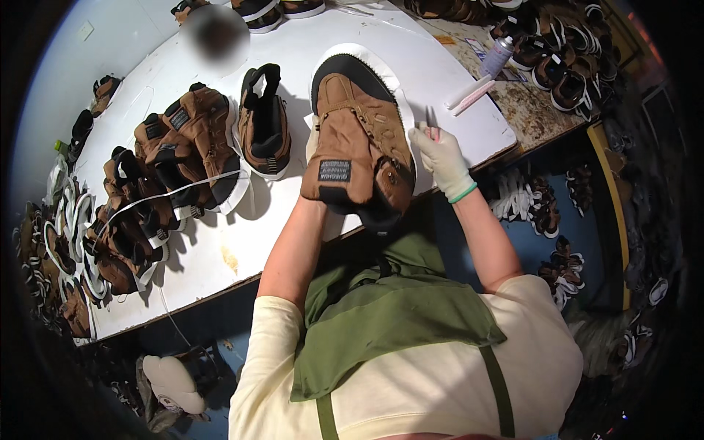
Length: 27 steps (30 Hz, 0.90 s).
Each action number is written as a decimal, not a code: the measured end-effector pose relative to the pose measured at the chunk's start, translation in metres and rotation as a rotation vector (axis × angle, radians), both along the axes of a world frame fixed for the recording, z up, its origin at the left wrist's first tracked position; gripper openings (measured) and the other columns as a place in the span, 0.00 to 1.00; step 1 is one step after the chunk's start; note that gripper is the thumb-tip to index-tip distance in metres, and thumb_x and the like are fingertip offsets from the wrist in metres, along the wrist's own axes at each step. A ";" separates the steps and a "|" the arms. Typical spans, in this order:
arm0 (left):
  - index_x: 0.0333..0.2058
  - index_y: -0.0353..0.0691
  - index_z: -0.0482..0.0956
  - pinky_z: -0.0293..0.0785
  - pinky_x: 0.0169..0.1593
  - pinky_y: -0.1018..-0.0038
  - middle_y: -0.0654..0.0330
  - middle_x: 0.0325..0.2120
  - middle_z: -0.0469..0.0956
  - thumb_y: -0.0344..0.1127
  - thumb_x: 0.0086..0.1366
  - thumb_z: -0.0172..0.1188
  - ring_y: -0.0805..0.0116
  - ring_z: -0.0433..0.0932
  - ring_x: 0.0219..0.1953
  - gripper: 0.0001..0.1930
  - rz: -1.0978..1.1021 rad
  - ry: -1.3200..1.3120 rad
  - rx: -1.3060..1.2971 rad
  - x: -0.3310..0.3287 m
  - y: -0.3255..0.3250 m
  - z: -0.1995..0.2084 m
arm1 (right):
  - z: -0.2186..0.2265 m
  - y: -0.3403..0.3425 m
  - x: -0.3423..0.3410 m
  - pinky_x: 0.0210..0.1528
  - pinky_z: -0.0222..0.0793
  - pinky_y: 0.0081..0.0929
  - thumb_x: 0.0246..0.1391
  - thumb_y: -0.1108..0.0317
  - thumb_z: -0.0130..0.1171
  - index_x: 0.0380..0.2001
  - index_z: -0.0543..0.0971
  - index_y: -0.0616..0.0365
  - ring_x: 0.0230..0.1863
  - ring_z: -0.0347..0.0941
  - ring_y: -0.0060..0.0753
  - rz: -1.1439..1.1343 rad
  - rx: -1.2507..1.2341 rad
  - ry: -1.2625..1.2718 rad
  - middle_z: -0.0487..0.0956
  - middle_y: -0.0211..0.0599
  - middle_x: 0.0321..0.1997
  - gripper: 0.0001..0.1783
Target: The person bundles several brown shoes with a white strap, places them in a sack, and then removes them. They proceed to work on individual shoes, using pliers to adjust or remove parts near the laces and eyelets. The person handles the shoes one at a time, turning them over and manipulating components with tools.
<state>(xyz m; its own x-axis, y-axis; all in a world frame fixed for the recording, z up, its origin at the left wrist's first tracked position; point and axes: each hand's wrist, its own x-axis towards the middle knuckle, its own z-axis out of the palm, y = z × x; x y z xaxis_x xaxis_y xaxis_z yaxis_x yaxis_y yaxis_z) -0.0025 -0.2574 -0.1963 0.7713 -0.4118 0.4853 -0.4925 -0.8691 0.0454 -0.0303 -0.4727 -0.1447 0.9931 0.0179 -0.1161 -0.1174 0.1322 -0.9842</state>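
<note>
A brown and black high-top shoe with a white sole edge stands tilted up over the table's front edge, its toe away from me. My left hand, gloved in white, grips it from the left and behind; most of its fingers are hidden by the shoe. On the shoe's right side, close to the sole edge, is my right hand in a white glove with a green cuff. Its fingers are closed on a small pointed metal tool with a pink-red handle; the exact kind is too small to tell.
Left of the held shoe, another brown shoe stands on the white table, beside a row of brown shoes. A spray can and a pink-and-white stick lie at the right. More shoes are piled beyond.
</note>
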 end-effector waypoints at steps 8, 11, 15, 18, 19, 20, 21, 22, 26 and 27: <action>0.58 0.37 0.68 0.62 0.62 0.63 0.45 0.55 0.70 0.38 0.64 0.50 0.46 0.68 0.56 0.24 -0.123 0.400 -0.130 0.026 -0.016 0.068 | -0.012 0.000 0.043 0.22 0.55 0.15 0.48 0.66 0.67 0.28 0.75 0.54 0.19 0.57 0.11 -0.163 -0.008 -0.019 0.67 0.17 0.20 0.10; 0.49 0.41 0.75 0.69 0.56 0.61 0.57 0.48 0.76 0.48 0.72 0.45 0.58 0.75 0.49 0.20 -0.422 0.823 -1.755 0.101 0.011 -0.070 | -0.044 0.001 0.084 0.34 0.67 0.21 0.47 0.70 0.66 0.36 0.77 0.64 0.30 0.70 0.23 -0.211 0.023 -0.114 0.76 0.27 0.31 0.13; 0.45 0.41 0.75 0.74 0.34 0.70 0.60 0.37 0.76 0.46 0.65 0.57 0.68 0.75 0.35 0.16 0.102 1.191 -1.947 0.099 -0.019 -0.023 | -0.104 -0.054 0.159 0.36 0.71 0.34 0.46 0.61 0.66 0.32 0.80 0.61 0.30 0.77 0.36 -0.240 -0.529 -0.036 0.81 0.39 0.28 0.15; 0.51 0.34 0.69 0.74 0.41 0.69 0.57 0.45 0.74 0.40 0.67 0.56 0.65 0.75 0.44 0.19 0.063 1.110 -1.745 0.095 -0.022 -0.014 | -0.106 -0.064 0.180 0.39 0.72 0.39 0.48 0.53 0.63 0.31 0.81 0.59 0.34 0.79 0.48 -0.196 -0.890 -0.017 0.81 0.49 0.29 0.18; 0.55 0.32 0.66 0.74 0.46 0.68 0.55 0.50 0.73 0.38 0.68 0.54 0.62 0.75 0.49 0.22 0.083 1.062 -1.654 0.090 -0.021 -0.010 | -0.093 -0.061 0.181 0.40 0.72 0.39 0.48 0.51 0.62 0.31 0.81 0.58 0.35 0.78 0.51 -0.194 -0.946 -0.029 0.80 0.51 0.31 0.19; 0.55 0.31 0.67 0.73 0.44 0.70 0.55 0.47 0.74 0.39 0.65 0.56 0.66 0.74 0.45 0.24 0.116 0.964 -1.590 0.086 -0.024 -0.011 | -0.084 -0.061 0.180 0.41 0.72 0.40 0.48 0.49 0.60 0.32 0.81 0.57 0.37 0.78 0.53 -0.194 -1.011 -0.041 0.80 0.53 0.32 0.21; 0.55 0.30 0.68 0.72 0.41 0.73 0.56 0.44 0.76 0.40 0.63 0.58 0.69 0.74 0.41 0.26 0.147 0.866 -1.524 0.082 -0.028 -0.012 | -0.081 -0.064 0.185 0.38 0.72 0.38 0.51 0.49 0.58 0.31 0.81 0.58 0.33 0.78 0.47 -0.200 -1.061 -0.085 0.80 0.51 0.29 0.20; 0.55 0.29 0.69 0.71 0.39 0.76 0.56 0.42 0.77 0.41 0.61 0.60 0.72 0.74 0.37 0.28 0.177 0.769 -1.456 0.076 -0.032 -0.012 | -0.077 -0.069 0.179 0.37 0.72 0.36 0.52 0.50 0.57 0.31 0.81 0.58 0.32 0.78 0.43 -0.230 -0.959 -0.087 0.80 0.49 0.29 0.20; 0.60 0.29 0.63 0.67 0.55 0.72 0.51 0.56 0.69 0.37 0.65 0.57 0.64 0.71 0.52 0.29 0.023 0.772 -1.427 0.026 -0.031 0.005 | -0.018 -0.064 0.133 0.34 0.71 0.27 0.58 0.56 0.55 0.33 0.80 0.59 0.29 0.75 0.28 -0.413 -0.434 -0.297 0.81 0.38 0.29 0.16; 0.60 0.28 0.64 0.67 0.56 0.72 0.50 0.55 0.70 0.36 0.65 0.56 0.64 0.71 0.52 0.28 0.000 0.796 -1.425 0.014 -0.030 0.008 | -0.001 -0.056 0.114 0.36 0.71 0.26 0.58 0.57 0.57 0.34 0.80 0.59 0.31 0.75 0.27 -0.380 -0.360 -0.329 0.81 0.36 0.31 0.15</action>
